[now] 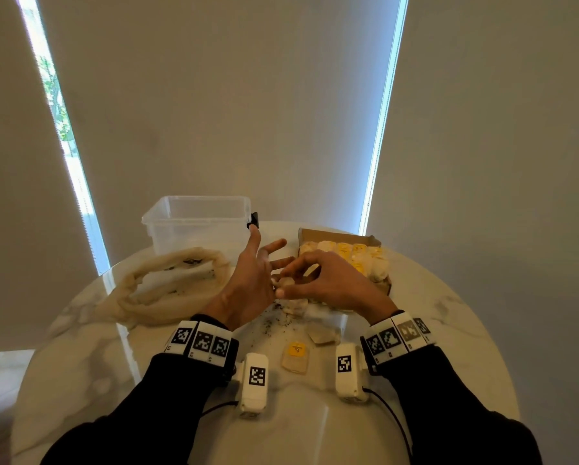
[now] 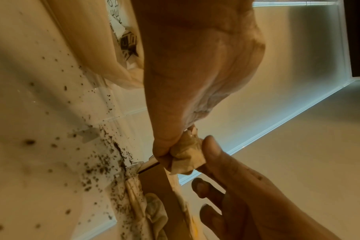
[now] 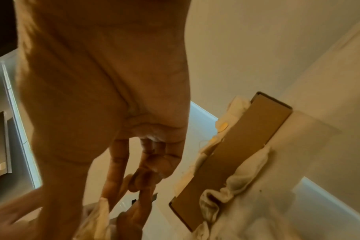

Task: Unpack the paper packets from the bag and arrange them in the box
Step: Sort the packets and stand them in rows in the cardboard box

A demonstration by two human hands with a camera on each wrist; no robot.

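Observation:
A small crumpled paper packet [image 1: 288,282] hangs between my hands above the table's middle. My right hand [image 1: 284,284] pinches it between thumb and forefinger. My left hand [image 1: 264,260] has its fingers straight and spread, and only its thumb [image 2: 161,149] touches the packet [image 2: 188,155]. The cardboard box [image 1: 338,234] at the right rear holds rows of packets, several with yellow labels. Its side wall [image 3: 232,146] shows in the right wrist view. The beige mesh bag [image 1: 167,280] lies slumped at the left.
A clear plastic tub [image 1: 197,223] stands behind the bag. Loose packets lie near me: one with a yellow label [image 1: 294,357], another [image 1: 323,333] to its right, more [image 1: 294,307] under my hands. Dark crumbs [image 1: 274,322] are scattered over the round marble table [image 1: 449,330].

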